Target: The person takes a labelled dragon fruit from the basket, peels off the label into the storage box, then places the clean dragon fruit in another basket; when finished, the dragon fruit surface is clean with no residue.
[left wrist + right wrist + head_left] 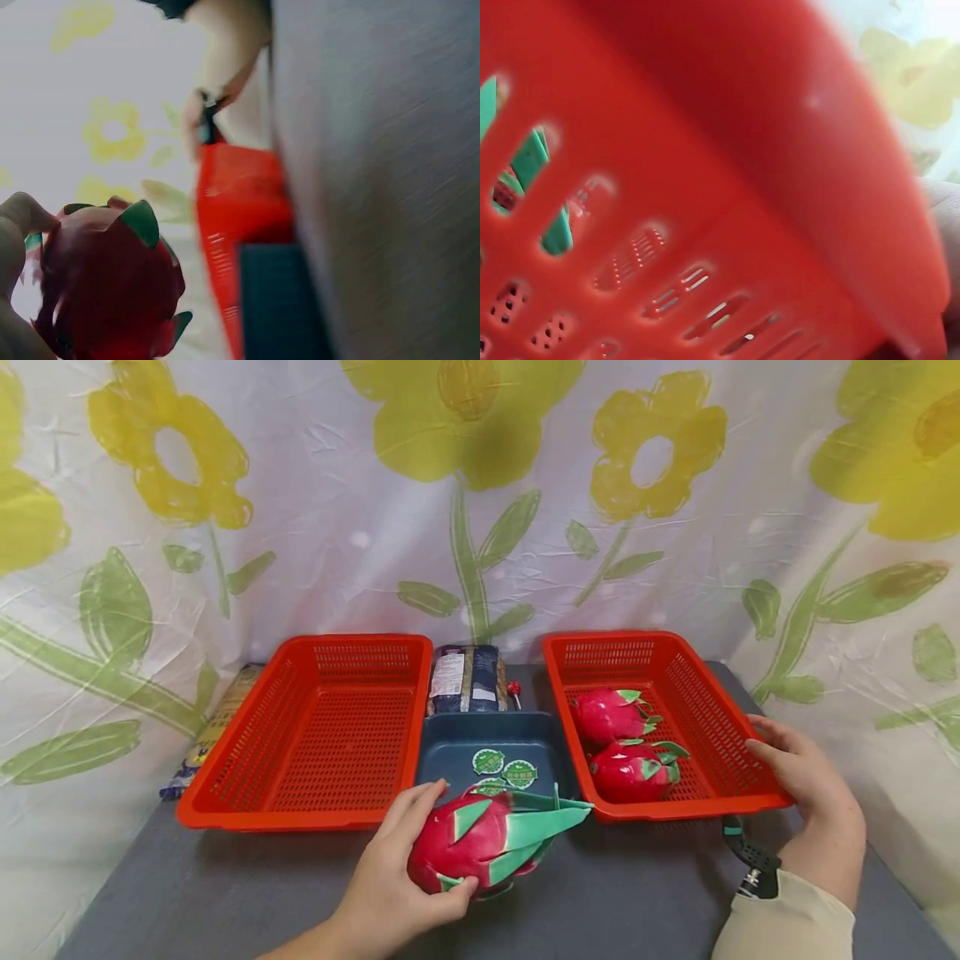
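Note:
My left hand (397, 868) grips a pink dragon fruit (459, 843) with green leaf tips, thumb in front and fingers over the top. It is held over the near edge of the blue tray (495, 722), its leaves pointing right. The left wrist view also shows the dragon fruit (112, 277) in the fingers. My right hand (813, 777) holds the right rim of the right red basket (720, 727), fingers over the edge. Two more dragon fruits, one farther back (609, 714) and one nearer (633, 772), lie in that basket.
Another red basket (300, 818) stands on the left, beside a yellow packet (217, 727). Several round green stickers (519, 773) lie in the blue tray. Behind it are a dark packet (467, 678) and a red lollipop (513, 688). A flowered curtain (315, 560) hangs behind the table.

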### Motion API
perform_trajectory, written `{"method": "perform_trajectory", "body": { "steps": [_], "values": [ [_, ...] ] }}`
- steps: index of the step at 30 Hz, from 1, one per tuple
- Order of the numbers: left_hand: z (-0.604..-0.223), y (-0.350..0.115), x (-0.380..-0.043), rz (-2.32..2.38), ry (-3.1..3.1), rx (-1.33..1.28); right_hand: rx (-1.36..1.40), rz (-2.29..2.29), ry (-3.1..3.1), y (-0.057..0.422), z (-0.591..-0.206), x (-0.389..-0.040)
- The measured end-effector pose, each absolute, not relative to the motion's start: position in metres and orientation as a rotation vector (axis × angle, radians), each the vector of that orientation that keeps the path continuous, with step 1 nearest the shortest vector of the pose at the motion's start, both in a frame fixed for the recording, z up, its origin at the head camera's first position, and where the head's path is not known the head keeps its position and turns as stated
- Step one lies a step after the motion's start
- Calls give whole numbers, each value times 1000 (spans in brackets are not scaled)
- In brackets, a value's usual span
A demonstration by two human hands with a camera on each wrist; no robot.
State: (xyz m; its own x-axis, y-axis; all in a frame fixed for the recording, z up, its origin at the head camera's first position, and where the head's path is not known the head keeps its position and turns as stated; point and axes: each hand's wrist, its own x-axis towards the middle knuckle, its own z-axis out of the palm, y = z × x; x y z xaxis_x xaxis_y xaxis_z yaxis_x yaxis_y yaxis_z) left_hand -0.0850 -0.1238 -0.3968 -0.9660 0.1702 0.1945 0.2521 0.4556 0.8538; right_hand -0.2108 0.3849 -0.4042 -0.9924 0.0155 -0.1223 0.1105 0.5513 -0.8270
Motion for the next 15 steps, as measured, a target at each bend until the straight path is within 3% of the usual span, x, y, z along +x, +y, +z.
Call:
{"method": "perform_trajectory", "body": {
  "steps": [6,15],
  "values": [
    [-348,-135,-109,-1584,-2433,-592,108,-1497,2680,380,-407,-210],
    [-284,-105,-199,-1376,-2374,-773,125,-1480,2645,380,-405,-211]
  ]
}}
